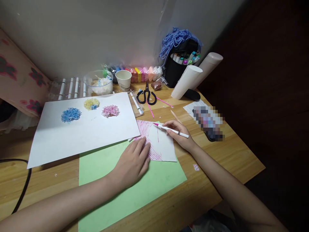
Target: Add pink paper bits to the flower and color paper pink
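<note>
The head view shows a wooden table (231, 158) with wavy grain. A smooth green sheet (135, 199) lies near, and a stiff white card (165, 148) lies at its far right part. Thin pink stripes cover the card's left side; its right side is mostly white. The left hand (131, 162) lies flat on the card's left part, fingers a little apart. The right hand (185, 141) pinches a slim white pen (182, 134), fingers clamped on it, with the pink tip at the card's far edge.

To the left, a big white sheet (84, 138) holds three crinkly, fluffy puffs: blue (71, 115), yellow (91, 103) and pink (110, 111). Black scissors (146, 96) lie just past the card.

At the far side, a clear round tub (98, 91) has crumpled white stuff in it. Beside it is a paper cup (123, 80). Clear bags hold soft lumps (138, 74) of many colors. A black pot (176, 74) is full of markers, with stringy blue yarn (176, 37) hanging over it.

The phone (212, 139) on the right is blurred into squares. The black cord (26, 183) is cut off at the left. I cannot tell if the card slips under the white sheet, or what the cup holds.
</note>
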`<action>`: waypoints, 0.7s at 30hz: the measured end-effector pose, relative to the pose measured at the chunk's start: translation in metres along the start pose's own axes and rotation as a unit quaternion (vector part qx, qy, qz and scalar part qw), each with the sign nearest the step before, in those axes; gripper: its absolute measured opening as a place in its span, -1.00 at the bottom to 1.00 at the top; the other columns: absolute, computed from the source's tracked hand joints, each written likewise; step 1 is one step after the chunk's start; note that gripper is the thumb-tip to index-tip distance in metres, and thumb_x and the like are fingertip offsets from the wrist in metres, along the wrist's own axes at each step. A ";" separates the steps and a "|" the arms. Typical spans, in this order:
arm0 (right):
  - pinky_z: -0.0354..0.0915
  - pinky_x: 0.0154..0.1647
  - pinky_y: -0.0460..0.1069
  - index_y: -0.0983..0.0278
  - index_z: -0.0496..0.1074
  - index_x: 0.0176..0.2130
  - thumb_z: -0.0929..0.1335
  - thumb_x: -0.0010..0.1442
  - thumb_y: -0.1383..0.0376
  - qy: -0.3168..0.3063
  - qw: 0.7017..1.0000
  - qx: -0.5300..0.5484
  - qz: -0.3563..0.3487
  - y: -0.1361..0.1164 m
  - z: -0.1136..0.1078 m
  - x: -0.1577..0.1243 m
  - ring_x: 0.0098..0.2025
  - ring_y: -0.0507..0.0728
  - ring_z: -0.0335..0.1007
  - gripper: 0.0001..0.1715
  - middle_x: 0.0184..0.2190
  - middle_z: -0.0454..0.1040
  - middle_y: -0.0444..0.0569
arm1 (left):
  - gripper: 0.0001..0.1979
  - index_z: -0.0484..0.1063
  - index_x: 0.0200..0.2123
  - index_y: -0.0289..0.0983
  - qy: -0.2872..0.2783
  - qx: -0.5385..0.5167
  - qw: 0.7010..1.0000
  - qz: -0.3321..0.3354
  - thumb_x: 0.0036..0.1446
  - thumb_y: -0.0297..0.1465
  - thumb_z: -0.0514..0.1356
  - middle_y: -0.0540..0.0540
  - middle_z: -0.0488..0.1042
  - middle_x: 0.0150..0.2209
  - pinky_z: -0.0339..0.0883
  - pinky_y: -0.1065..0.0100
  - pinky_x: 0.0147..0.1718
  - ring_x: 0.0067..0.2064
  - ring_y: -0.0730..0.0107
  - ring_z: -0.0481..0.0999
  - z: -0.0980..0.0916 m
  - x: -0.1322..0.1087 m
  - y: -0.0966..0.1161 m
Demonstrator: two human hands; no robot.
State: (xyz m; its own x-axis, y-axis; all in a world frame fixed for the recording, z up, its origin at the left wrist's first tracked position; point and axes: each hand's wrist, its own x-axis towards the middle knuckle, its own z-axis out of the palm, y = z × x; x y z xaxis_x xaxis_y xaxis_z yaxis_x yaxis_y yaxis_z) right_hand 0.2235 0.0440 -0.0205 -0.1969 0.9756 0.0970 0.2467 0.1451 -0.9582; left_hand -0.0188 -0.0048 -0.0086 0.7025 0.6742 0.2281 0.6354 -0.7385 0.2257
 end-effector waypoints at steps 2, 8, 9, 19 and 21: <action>0.27 -0.17 -0.01 0.25 0.42 -0.20 0.32 0.20 0.24 -0.037 0.999 -0.010 -0.011 -0.003 -0.001 -0.001 -0.18 0.12 0.39 -0.83 -0.23 0.47 -0.02 | -0.59 0.27 0.09 -0.46 0.001 0.001 1.000 0.000 0.25 -0.36 -0.03 -0.39 0.30 0.09 0.27 0.00 0.06 0.10 0.01 0.31 0.001 0.000 0.000; 0.27 -0.16 0.00 0.25 0.45 -0.21 0.33 0.17 0.30 -0.090 0.996 -0.019 -0.008 -0.008 -0.002 -0.001 -0.17 0.13 0.41 -0.84 -0.24 0.50 -0.02 | -0.58 0.27 0.10 -0.47 -0.002 0.005 1.000 0.001 0.25 -0.36 -0.02 -0.39 0.29 0.11 0.25 0.01 0.09 0.11 0.01 0.30 0.002 -0.002 0.000; 0.27 -0.16 0.00 0.25 0.45 -0.20 0.33 0.17 0.31 -0.087 0.996 -0.019 -0.006 -0.007 -0.002 -0.001 -0.17 0.13 0.41 -0.84 -0.23 0.50 -0.02 | -0.58 0.27 0.10 -0.46 -0.004 0.004 1.000 0.000 0.25 -0.36 -0.02 -0.39 0.29 0.11 0.25 0.01 0.09 0.11 0.01 0.30 0.001 -0.002 0.000; 0.26 -0.17 -0.02 0.24 0.42 -0.20 0.31 0.18 0.31 0.010 0.999 -0.032 0.007 0.001 -0.001 0.001 -0.18 0.12 0.39 -0.85 -0.20 0.48 -0.03 | -0.58 0.26 0.10 -0.47 -0.004 -0.006 1.000 -0.001 0.25 -0.37 -0.02 -0.39 0.29 0.11 0.25 0.00 0.09 0.11 0.01 0.30 0.000 -0.001 0.000; 0.26 -0.18 -0.02 0.24 0.41 -0.21 0.31 0.18 0.29 0.025 0.999 -0.036 0.008 0.000 -0.001 0.001 -0.19 0.11 0.39 -0.85 -0.21 0.49 -0.03 | -0.58 0.26 0.10 -0.46 -0.005 -0.007 1.000 -0.002 0.25 -0.37 -0.02 -0.40 0.29 0.11 0.25 0.00 0.08 0.11 0.01 0.30 0.000 -0.001 0.000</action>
State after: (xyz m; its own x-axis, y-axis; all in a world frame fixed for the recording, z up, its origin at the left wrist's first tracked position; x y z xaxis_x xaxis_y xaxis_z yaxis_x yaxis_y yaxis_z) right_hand 0.2245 0.0456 -0.0201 -0.1458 0.9845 0.0976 0.3171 0.1400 -0.9380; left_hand -0.0192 -0.0053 -0.0092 0.7033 0.6767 0.2179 0.6336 -0.7356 0.2395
